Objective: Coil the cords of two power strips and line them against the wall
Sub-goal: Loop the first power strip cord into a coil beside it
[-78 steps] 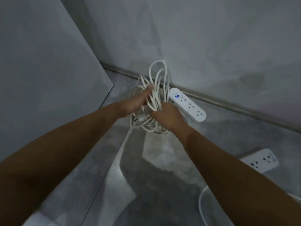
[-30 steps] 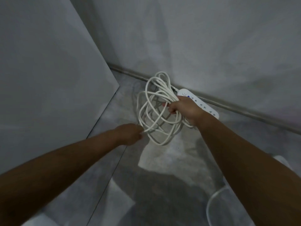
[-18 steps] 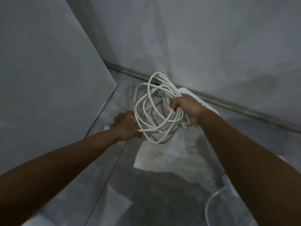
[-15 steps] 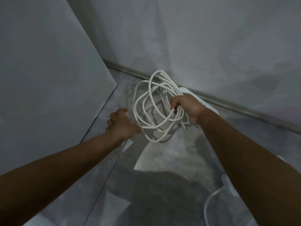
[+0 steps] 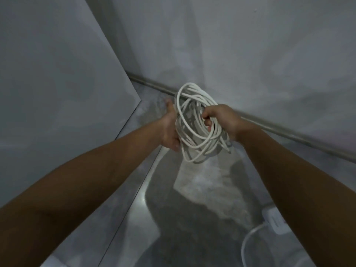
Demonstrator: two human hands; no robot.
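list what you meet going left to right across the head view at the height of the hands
leaning panel → left hand → coiled cord → right hand → baseboard along the wall. The second power strip lies lower right, below that line.

Coil held between two hands, near the far wall.
The coil (image 5: 196, 126) sits between the left hand (image 5: 169, 130) and right hand (image 5: 221, 120), above the floor (image 5: 202, 185). A board (image 5: 57, 74) stands left; a strip (image 5: 275, 221) lies near right, beside the right arm.
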